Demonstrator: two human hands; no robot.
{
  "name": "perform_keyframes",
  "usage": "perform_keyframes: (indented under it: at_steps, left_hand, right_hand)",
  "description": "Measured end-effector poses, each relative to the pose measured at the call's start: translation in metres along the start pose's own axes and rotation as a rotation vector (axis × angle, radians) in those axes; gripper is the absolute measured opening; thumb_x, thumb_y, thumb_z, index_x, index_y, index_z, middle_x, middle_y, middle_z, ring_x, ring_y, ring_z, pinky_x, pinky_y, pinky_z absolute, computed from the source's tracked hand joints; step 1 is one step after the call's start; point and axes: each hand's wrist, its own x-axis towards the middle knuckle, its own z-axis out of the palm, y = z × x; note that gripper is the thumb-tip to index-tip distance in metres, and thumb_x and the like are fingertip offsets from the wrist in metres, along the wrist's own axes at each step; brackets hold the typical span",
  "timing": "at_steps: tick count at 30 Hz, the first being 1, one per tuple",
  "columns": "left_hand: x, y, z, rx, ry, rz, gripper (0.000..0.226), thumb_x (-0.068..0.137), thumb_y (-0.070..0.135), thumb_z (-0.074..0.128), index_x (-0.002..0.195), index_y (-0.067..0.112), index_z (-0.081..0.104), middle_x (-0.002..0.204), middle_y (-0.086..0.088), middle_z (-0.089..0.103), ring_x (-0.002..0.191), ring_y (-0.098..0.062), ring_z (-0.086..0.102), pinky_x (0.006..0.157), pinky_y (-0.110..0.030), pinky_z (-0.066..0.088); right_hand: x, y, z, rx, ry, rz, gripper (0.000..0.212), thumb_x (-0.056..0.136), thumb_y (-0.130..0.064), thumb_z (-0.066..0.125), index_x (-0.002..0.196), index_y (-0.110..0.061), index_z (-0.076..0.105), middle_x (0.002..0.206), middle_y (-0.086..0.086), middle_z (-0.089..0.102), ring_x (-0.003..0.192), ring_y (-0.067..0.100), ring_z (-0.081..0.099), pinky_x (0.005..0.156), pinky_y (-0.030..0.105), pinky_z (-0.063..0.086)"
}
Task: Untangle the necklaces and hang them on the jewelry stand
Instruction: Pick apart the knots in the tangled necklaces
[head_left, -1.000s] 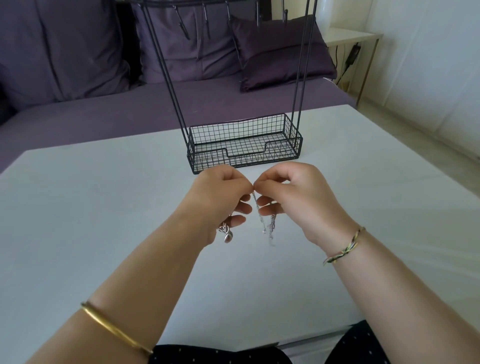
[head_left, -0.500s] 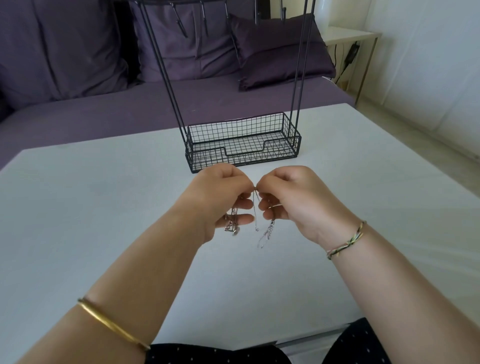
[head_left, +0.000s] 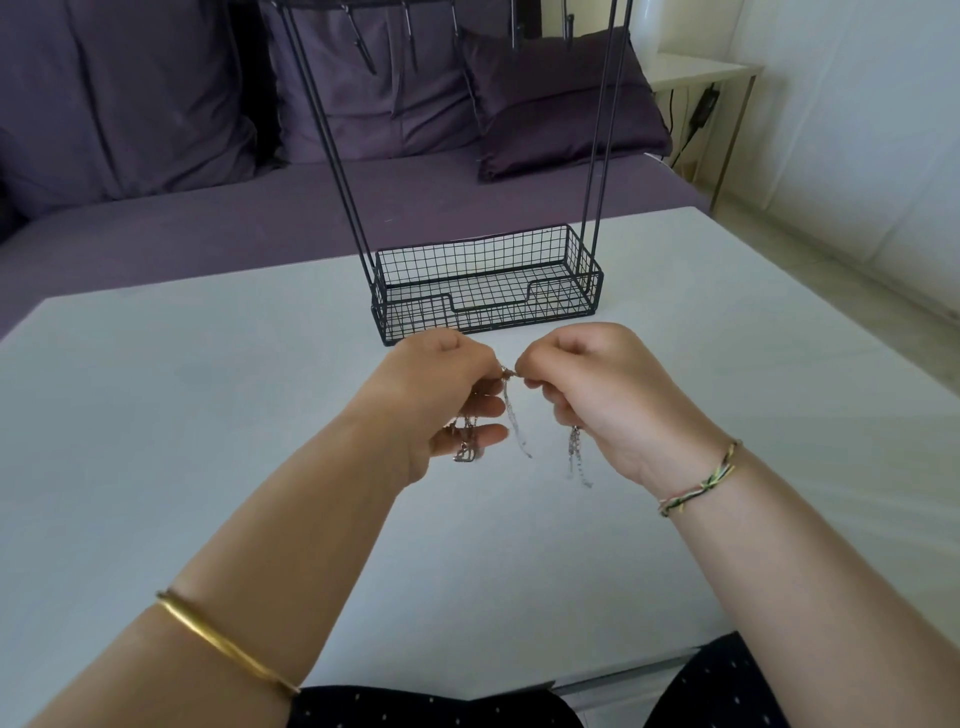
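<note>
Head view, the only one. Necklaces (head_left: 514, 421) held in the air above the white table (head_left: 208, 415), between both hands, just in front of the jewelry stand (head_left: 488, 291). Thin silver chains, fine links, one small pendant (head_left: 464, 456) hanging below the left palm. Judged very light, limp and slippery; links likely to kink or snap if yanked, so best taken right at the knot with fingertips and teased apart, not pulled from the loose ends. Left hand (head_left: 441, 395): thumb and forefinger closed together in a pinch on the chain at the point where the hands nearly meet; lower fingers (head_left: 488, 434) loosely extended, with chain draped against them. Right hand (head_left: 597, 395): fingers curled in, tips pinching the same spot from the other side; a second strand (head_left: 574, 457) dangles from under its palm. Exact grip at the pinch is too small to read; cannot tell whether the knot itself is between the tips. Two loose ends hang free, not touching the table as far as shows. Stand upright at the far side of the table, its wire basket (head_left: 582, 260) with nothing visible in it, its hooks (head_left: 369, 57) at the top edge bare, so nothing hung yet. Gold bangle (head_left: 223, 644) on left forearm, braided bracelet (head_left: 701, 480) on right wrist. Purple sofa (head_left: 156, 130) behind.
</note>
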Motion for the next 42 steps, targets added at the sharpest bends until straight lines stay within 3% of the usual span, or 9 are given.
perform_keyframes:
  at_steps: [6,10,14,18,23,29,32,36,42]
  left_hand:
    - [0.001,0.000,0.002,0.022,0.020,0.042,0.011,0.089,0.010,0.054,0.079,0.009,0.058,0.068,-0.001,0.056,0.059,-0.011,0.054,0.049,-0.022,0.049]
    - [0.002,-0.001,0.000,0.100,-0.019,0.020,0.014,0.087,0.011,0.059,0.073,0.010,0.058,0.069,-0.004,0.057,0.056,-0.014,0.057,0.061,-0.029,0.053]
    - [0.001,-0.003,0.002,0.198,-0.031,0.029,0.008,0.086,0.010,0.061,0.080,0.008,0.058,0.078,-0.004,0.059,0.062,-0.008,0.058,0.054,-0.025,0.056]
    - [0.002,-0.002,0.002,0.038,0.042,0.020,0.009,0.087,0.008,0.055,0.079,0.010,0.055,0.072,-0.002,0.057,0.057,-0.011,0.053,0.046,-0.022,0.048]
    - [0.003,0.000,0.003,-0.103,0.099,0.027,0.015,0.088,0.005,0.050,0.074,0.010,0.054,0.065,-0.003,0.055,0.052,-0.013,0.049,0.045,-0.022,0.042]
    - [0.003,-0.003,0.006,0.079,0.097,0.103,0.015,0.087,0.009,0.052,0.073,0.012,0.055,0.070,-0.005,0.057,0.057,-0.018,0.046,0.054,-0.029,0.040]
    - [0.001,-0.003,0.007,0.225,0.055,0.132,0.018,0.086,0.011,0.055,0.069,0.011,0.055,0.068,-0.004,0.060,0.053,-0.016,0.047,0.049,-0.023,0.039]
    - [0.002,-0.002,0.010,0.312,0.051,0.113,0.011,0.085,0.015,0.058,0.077,0.011,0.052,0.068,-0.003,0.061,0.050,-0.011,0.048,0.042,-0.018,0.037]
    - [0.005,-0.003,0.010,0.062,0.128,0.060,0.006,0.088,0.008,0.045,0.083,0.010,0.048,0.074,-0.006,0.059,0.059,-0.015,0.056,0.047,-0.024,0.045]
  right_hand:
    - [-0.004,-0.002,-0.003,-0.051,-0.042,-0.049,0.006,0.076,-0.011,0.069,0.070,-0.008,0.068,0.052,-0.009,0.050,0.048,0.005,0.043,0.051,0.021,0.034]
    - [-0.004,0.000,-0.003,-0.011,0.001,-0.088,0.006,0.075,-0.006,0.067,0.070,-0.004,0.066,0.058,-0.003,0.053,0.053,0.010,0.045,0.054,0.028,0.036]
    - [-0.004,0.003,-0.003,-0.059,0.009,-0.152,0.013,0.077,-0.004,0.064,0.066,-0.010,0.065,0.051,-0.012,0.054,0.050,0.007,0.048,0.053,0.025,0.038]
    - [-0.005,0.001,-0.004,-0.180,-0.002,-0.226,0.013,0.080,-0.009,0.066,0.069,-0.016,0.067,0.049,-0.019,0.055,0.044,-0.004,0.046,0.048,0.012,0.033]
    - [-0.007,0.000,-0.001,-0.133,-0.025,-0.190,0.008,0.079,-0.012,0.068,0.073,-0.017,0.066,0.063,-0.005,0.061,0.046,0.001,0.043,0.049,0.020,0.032]
    - [-0.008,-0.001,-0.003,-0.092,0.015,-0.172,0.011,0.077,-0.011,0.070,0.069,-0.019,0.067,0.054,-0.012,0.056,0.046,-0.002,0.046,0.045,0.011,0.032]
    - [-0.007,0.000,-0.005,-0.008,0.017,-0.116,0.014,0.078,-0.004,0.067,0.070,-0.015,0.066,0.048,-0.013,0.054,0.045,0.003,0.047,0.045,0.017,0.036]
    - [-0.010,-0.002,-0.002,0.019,0.009,-0.108,0.014,0.081,0.003,0.062,0.073,-0.008,0.064,0.060,-0.004,0.058,0.049,0.009,0.054,0.047,0.021,0.049]
    - [-0.012,-0.004,-0.002,0.098,-0.080,0.032,0.010,0.083,0.005,0.059,0.074,0.001,0.061,0.062,0.008,0.058,0.049,0.016,0.060,0.052,0.033,0.058]
